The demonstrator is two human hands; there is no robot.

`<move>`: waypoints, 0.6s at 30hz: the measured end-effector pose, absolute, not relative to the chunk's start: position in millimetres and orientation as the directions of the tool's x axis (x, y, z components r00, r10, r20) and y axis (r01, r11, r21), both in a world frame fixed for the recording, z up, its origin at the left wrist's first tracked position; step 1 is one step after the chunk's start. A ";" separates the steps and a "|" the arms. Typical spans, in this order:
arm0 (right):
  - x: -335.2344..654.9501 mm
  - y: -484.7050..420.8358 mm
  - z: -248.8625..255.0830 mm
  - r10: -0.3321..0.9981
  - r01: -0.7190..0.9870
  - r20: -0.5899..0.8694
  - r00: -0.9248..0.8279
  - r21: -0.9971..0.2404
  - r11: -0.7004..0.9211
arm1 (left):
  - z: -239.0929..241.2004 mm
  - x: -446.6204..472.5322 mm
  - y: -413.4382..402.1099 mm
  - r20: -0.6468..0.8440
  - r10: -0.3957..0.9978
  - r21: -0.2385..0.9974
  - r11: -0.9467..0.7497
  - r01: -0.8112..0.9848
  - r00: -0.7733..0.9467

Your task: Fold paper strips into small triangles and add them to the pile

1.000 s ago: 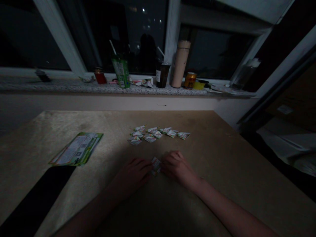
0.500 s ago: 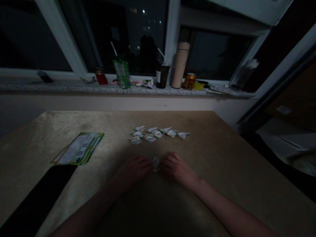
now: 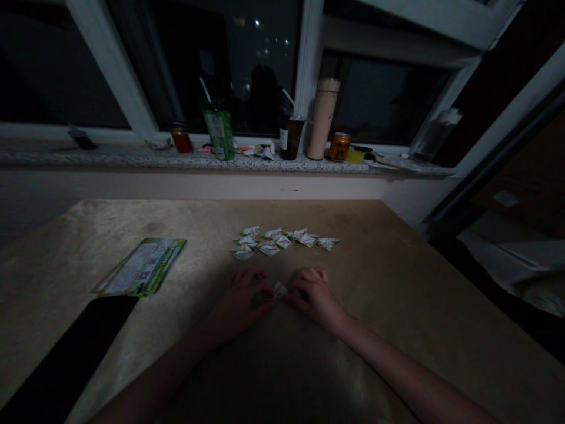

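Both hands meet over a small folded paper piece (image 3: pixel 279 289) low on the brown table (image 3: pixel 397 306). My left hand (image 3: pixel 241 300) pinches its left side with curled fingers. My right hand (image 3: pixel 314 292) pinches its right side, fingers bent and pressed to the table. Beyond the hands lies a loose cluster of several similar folded paper pieces (image 3: pixel 282 240), white with green and red print. The light is dim and the piece is mostly hidden by my fingertips.
A green printed leaflet (image 3: pixel 141 274) lies on the table at the left, with a dark strip (image 3: pixel 66 359) below it. On the stone windowsill (image 3: pixel 110 154) stand a green cup with a straw (image 3: pixel 218 132), a dark cup (image 3: pixel 290 135), a tall beige flask (image 3: pixel 323 116), a can (image 3: pixel 339 146) and a red jar (image 3: pixel 181 139).
Both hands have slid slightly away from me and drawn closer together over the small paper piece, which now shows less between the fingertips. The other pieces and the leaflet have not moved.
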State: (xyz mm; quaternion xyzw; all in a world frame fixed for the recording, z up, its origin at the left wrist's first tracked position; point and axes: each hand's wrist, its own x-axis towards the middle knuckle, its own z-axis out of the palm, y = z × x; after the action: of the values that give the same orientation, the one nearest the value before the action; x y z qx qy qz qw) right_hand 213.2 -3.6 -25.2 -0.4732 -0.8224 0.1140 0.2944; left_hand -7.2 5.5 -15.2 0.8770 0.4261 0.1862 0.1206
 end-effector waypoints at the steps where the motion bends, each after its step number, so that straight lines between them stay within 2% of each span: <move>1: 212.7 -2.3 -25.4 0.855 0.710 0.362 -0.371 -0.484 0.512 | -15.3 -7.0 6.4 0.221 0.802 0.377 -0.595 0.710 0.554; 4: 211.0 2.3 -26.7 0.879 0.714 0.314 -0.358 -0.515 0.474 | -14.4 -6.4 8.2 0.206 0.840 0.384 -0.541 0.748 0.502; 7: 207.9 5.0 -28.5 0.884 0.734 0.284 -0.371 -0.494 0.466 | -14.2 -6.0 8.9 0.202 0.851 0.369 -0.525 0.767 0.485; 14: 199.6 -1.1 -29.5 0.861 0.869 0.292 -0.417 -0.149 0.472 | -20.8 -3.7 11.0 0.195 0.876 0.362 -0.481 0.798 0.440; 18: 198.5 -2.1 -27.8 0.863 0.876 0.268 -0.428 -0.114 0.469 | -22.6 -1.2 9.7 0.193 0.889 0.359 -0.457 0.813 0.415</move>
State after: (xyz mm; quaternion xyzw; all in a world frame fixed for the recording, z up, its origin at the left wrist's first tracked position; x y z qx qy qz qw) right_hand 198.5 -2.1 -27.8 -0.5146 -0.8447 -0.0213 0.1459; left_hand -1.2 9.7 -22.6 0.8345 0.5101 0.1798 0.1054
